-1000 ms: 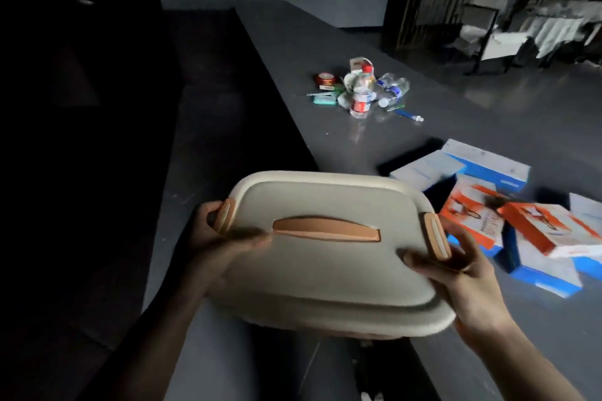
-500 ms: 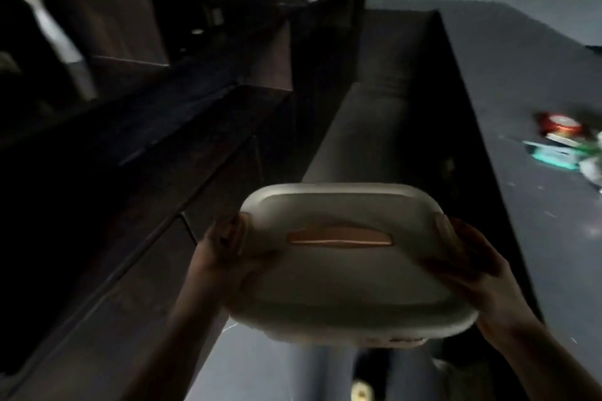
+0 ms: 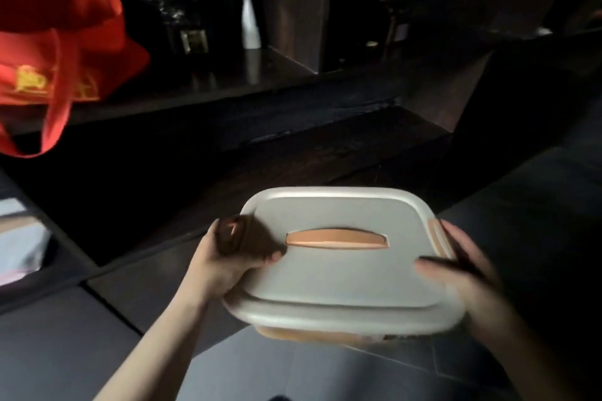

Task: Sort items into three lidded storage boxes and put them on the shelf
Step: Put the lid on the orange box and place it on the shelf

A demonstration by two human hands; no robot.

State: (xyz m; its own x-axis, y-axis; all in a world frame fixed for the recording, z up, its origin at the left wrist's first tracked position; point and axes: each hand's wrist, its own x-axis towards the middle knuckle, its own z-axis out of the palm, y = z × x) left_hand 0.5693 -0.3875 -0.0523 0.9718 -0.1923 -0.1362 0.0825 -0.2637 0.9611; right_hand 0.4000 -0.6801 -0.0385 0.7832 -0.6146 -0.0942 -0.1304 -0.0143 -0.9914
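I carry a cream lidded storage box [image 3: 342, 277] with a tan handle strip set in its lid and tan side clasps. My left hand [image 3: 224, 257] grips its left end, thumb lying on the lid. At the right end my right hand [image 3: 456, 270] holds the box, thumb over the lid edge; it is blurred. The box is held in the air, tilted a little, in front of a dark wooden shelf [image 3: 260, 85]. Its contents are hidden under the lid.
A red cloth bag [image 3: 62, 52] with yellow print sits on the shelf at the left, its strap hanging over the edge. A white vase [image 3: 250, 16] and dark ornaments stand further back. A dark lower ledge [image 3: 342, 143] runs just beyond the box.
My view has swung left from the grey table with its items to face the shelf. The box stays in both hands and has moved toward the shelf.
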